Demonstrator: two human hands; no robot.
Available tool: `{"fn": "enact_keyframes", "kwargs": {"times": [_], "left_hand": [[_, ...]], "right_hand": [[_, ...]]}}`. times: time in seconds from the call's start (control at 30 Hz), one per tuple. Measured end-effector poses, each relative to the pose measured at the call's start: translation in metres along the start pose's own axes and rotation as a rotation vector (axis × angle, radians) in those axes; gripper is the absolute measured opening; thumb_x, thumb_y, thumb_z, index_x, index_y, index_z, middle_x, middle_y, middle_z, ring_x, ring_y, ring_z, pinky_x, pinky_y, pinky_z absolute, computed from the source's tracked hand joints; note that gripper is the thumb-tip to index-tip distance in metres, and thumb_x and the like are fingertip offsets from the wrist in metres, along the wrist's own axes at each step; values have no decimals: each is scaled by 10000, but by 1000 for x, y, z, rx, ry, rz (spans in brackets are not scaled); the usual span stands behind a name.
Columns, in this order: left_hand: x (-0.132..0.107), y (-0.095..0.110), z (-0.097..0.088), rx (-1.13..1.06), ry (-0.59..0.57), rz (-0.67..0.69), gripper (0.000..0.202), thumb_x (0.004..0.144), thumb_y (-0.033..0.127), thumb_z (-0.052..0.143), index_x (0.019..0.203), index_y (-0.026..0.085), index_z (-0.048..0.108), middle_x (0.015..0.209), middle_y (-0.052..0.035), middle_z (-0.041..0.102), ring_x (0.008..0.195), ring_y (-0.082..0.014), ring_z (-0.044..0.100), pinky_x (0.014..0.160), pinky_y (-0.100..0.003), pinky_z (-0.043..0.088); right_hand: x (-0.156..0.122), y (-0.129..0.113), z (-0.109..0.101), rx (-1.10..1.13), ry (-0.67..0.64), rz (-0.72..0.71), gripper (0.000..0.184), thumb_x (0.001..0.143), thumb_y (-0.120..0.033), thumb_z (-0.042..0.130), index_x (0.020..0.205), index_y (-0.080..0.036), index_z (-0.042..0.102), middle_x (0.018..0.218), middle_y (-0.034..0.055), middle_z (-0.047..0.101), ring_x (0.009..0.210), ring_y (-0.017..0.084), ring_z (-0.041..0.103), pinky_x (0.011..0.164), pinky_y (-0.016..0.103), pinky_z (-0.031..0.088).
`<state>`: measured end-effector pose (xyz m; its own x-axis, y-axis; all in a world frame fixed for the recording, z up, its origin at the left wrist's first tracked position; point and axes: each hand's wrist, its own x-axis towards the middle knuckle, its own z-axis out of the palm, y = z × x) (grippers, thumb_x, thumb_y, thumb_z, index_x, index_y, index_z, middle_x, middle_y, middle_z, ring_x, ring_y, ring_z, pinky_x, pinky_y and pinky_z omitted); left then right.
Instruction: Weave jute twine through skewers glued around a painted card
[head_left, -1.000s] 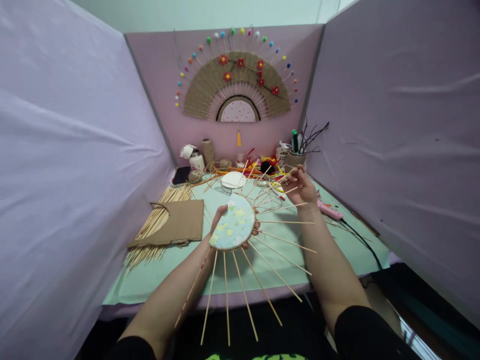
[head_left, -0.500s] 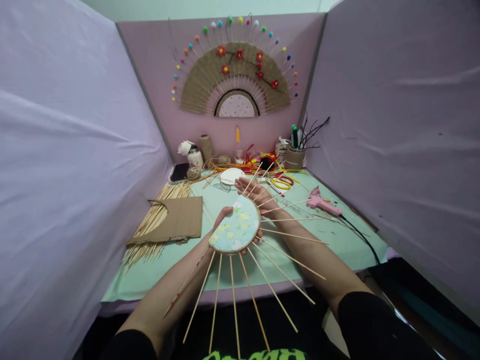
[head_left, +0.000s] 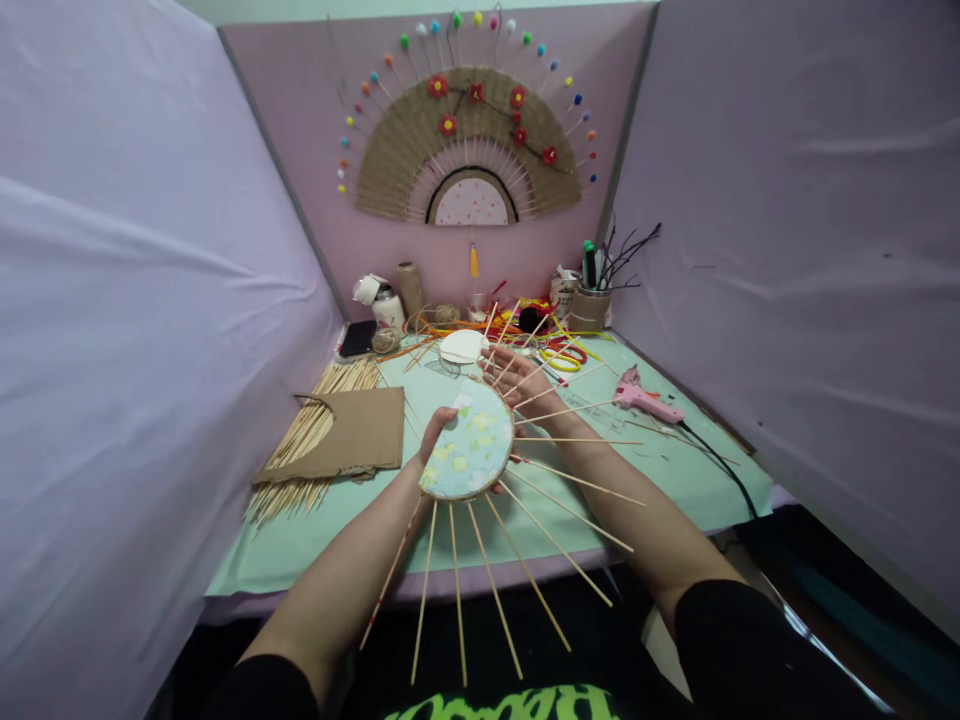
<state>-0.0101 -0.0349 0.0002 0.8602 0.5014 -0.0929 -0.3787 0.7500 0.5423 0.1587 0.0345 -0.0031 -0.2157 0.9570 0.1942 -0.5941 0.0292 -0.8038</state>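
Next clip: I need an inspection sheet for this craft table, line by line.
Surface: table under a green sheet, lying flat.
Job's things: patterned disc with thin sticks fanning out from its rim, held above the table.
Clutter: cardboard piece lying on a stick bundle; pink glue gun; white disc; phone; pen cup; twine and coloured strips along the back.
Grippers: left hand grips the patterned disc's edge; right hand open, fingers spread behind the upper sticks.
Cables: black cord runs from the glue gun towards the table's right edge.
Surroundings: purple cloth walls; decorated fan on the back wall.
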Motion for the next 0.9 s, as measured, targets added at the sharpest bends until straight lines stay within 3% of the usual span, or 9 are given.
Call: {"fn": "enact_keyframes", "kwargs": {"times": [0.27,0.5,0.9], "left_hand": [[4,-2,-5,-36,115,135,632,629,286,478,1218,67,540,1019,-166,691,993,-358,623,859,-506,439],[6,0,-8,-45,128,119,586,642,276,472,1180,62,567,986,-147,706,986,-341,633,864,-460,446],[11,-3,-9,-52,92,79,577,676,256,463,1204,40,553,989,-159,704,951,-324,649,874,-445,436]], "right_hand": [[-2,-5,-2,13,-33,-16,494,613,-190,778,1072,-285,622,1282,8,576,1054,185,620,859,291,529],[-8,6,6,-74,-126,128,503,599,-217,786,1077,-262,636,1255,30,597,958,207,658,674,256,553],[-4,0,5,-9,-57,65,478,570,-174,794,1015,-264,644,1288,18,568,953,205,657,741,301,549]]}}
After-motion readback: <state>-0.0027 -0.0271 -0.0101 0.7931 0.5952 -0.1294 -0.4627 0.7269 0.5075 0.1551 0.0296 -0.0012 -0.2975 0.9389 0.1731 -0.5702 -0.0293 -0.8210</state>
